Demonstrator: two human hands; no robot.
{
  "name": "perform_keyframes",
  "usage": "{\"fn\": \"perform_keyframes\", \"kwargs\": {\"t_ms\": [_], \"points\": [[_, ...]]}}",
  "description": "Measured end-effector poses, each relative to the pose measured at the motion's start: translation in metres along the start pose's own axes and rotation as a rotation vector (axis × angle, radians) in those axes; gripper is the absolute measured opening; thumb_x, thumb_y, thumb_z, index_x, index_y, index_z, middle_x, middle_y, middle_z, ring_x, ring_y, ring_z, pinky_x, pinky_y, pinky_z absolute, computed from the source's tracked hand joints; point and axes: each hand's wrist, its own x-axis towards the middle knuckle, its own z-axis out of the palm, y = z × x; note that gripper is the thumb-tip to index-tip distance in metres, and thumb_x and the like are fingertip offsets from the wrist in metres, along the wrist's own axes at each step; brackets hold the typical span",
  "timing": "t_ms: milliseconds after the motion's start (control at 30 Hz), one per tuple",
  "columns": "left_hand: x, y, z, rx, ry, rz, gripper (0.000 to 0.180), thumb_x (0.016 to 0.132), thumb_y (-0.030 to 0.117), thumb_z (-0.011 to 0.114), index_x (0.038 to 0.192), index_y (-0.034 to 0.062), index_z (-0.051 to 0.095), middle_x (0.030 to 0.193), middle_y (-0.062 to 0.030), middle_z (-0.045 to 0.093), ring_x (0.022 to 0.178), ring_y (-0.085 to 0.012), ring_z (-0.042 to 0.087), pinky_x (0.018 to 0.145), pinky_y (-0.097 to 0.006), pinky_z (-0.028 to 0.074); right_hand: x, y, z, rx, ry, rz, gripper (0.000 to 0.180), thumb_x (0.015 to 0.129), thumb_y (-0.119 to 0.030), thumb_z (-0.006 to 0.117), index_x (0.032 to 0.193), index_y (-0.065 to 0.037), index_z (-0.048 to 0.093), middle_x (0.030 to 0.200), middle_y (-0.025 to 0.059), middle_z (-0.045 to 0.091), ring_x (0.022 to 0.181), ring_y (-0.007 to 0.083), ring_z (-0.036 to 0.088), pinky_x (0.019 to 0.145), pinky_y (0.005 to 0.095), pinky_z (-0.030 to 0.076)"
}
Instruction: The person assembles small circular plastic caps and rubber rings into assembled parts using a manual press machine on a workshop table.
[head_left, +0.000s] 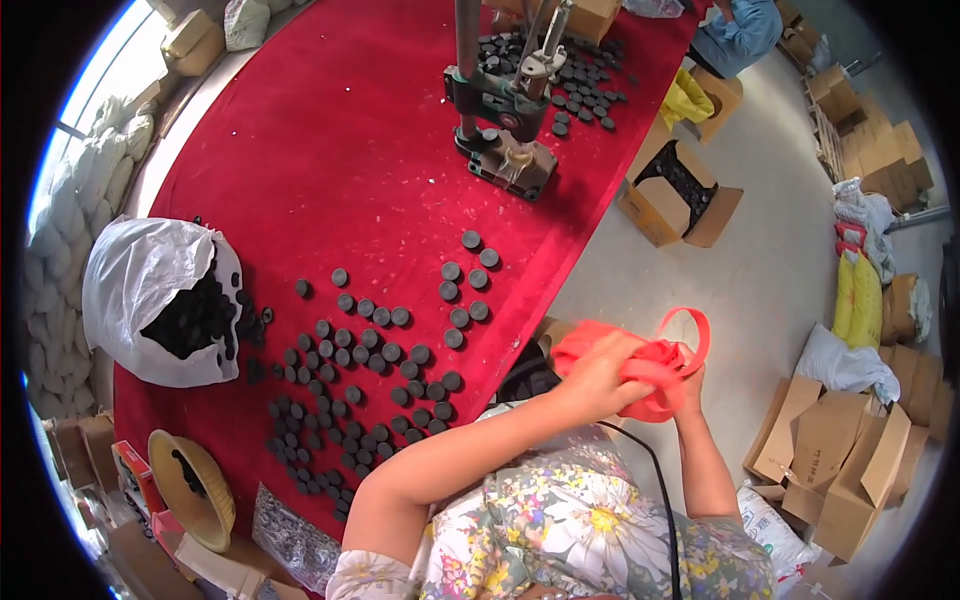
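Note:
Away from the table's right edge, in front of my body, a loose bundle of flat orange-red strap (655,392) is bunched between my two hands. My left hand (603,378) curls over the left side of the bundle. Its fingers press into the folds. My right hand (690,388) grips the other side, with the fingers partly hidden by the strap. One strap loop stands up above the right hand. To the left, several round black caps (390,352) lie scattered over the red-covered table (300,180), apart from both hands.
A hand press (510,120) stands on the table with more caps behind it. A white sack (150,275) spills black pieces at left, near a tan basket (215,510). On the floor are an open carton (655,210) and more boxes (830,460). Another person (738,38) sits far right.

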Motion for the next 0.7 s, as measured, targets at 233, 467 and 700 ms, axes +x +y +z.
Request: {"fn": "perform_keyframes", "kwargs": {"t_ms": [233, 467, 700], "points": [[-0.098, -0.077, -0.071, 0.323, 0.154, -0.294, 0.052, 0.078, 0.015, 0.076, 0.124, -0.0001, 0.057, 0.118, -0.0193, 0.058, 0.109, -0.0390, 0.056, 0.093, -0.043, 0.046, 0.056, 0.082, 0.007, -0.112, 0.061, 0.113, 0.030, 0.078, 0.010, 0.048, 0.098, -0.001, 0.068, 0.089, 0.0149, 0.069, 0.086, 0.0287, 0.066, 0.079, 0.0349, 0.052], [-0.138, -0.113, -0.064, 0.530, 0.226, -0.225, 0.040, 0.072, 0.002, 0.074, 0.111, 0.0024, 0.065, 0.106, -0.0115, 0.064, 0.098, -0.0315, 0.060, 0.086, -0.044, 0.047, 0.171, 0.108, 0.054, -0.391, -0.382, -0.318, 0.030, 0.071, 0.009, 0.053, 0.093, -0.003, 0.068, 0.092, 0.0184, 0.068, 0.087, 0.0378, 0.060, 0.076, 0.0428, 0.050], [-0.145, -0.140, -0.049, 0.788, 0.237, -0.188, 0.021, 0.080, 0.015, 0.065, 0.100, 0.0122, 0.067, 0.109, -0.0024, 0.062, 0.100, -0.0202, 0.058, 0.099, -0.041, 0.044, 0.233, 0.155, 0.120, -0.719, -0.684, -0.660, 0.035, 0.067, 0.002, 0.066, 0.099, -0.008, 0.069, 0.095, 0.0156, 0.070, 0.098, 0.0350, 0.065, 0.082, 0.0410, 0.052]]}}
